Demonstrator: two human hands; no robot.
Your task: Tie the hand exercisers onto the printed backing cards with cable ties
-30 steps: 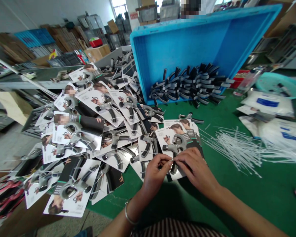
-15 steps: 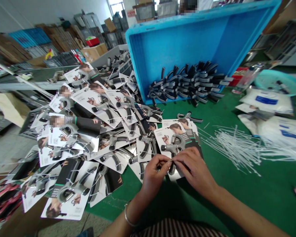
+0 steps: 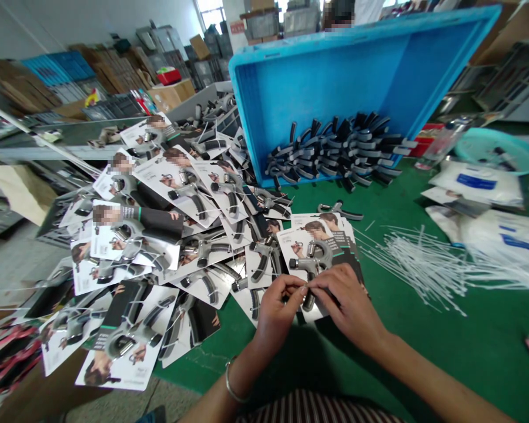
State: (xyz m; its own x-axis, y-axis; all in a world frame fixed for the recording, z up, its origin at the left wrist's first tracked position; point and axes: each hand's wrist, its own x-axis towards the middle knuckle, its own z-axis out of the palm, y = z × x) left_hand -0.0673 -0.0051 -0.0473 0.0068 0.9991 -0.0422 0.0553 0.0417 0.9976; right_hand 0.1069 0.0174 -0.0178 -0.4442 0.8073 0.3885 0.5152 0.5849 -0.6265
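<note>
My left hand and my right hand meet fingertip to fingertip over the lower handle of a grey and black hand grip strengthener. Both are closed in a pinch. Between the fingertips shows a small pale bit that looks like a cable tie; most of it is hidden by the fingers. The strengthener lies on a printed backing card, on top of a stack of such cards. To the right of my right hand, a loose heap of white cable ties lies on the green table.
Many carded strengtheners pile up on the left, some overhanging the table edge. A tilted blue crate holds loose strengtheners at the back. One loose strengthener lies behind the cards. White plastic bags and a turquoise basin stand right.
The whole view has shifted very slightly. Both hands keep their pinch at the same spot over the handle, with hardly any visible movement.
</note>
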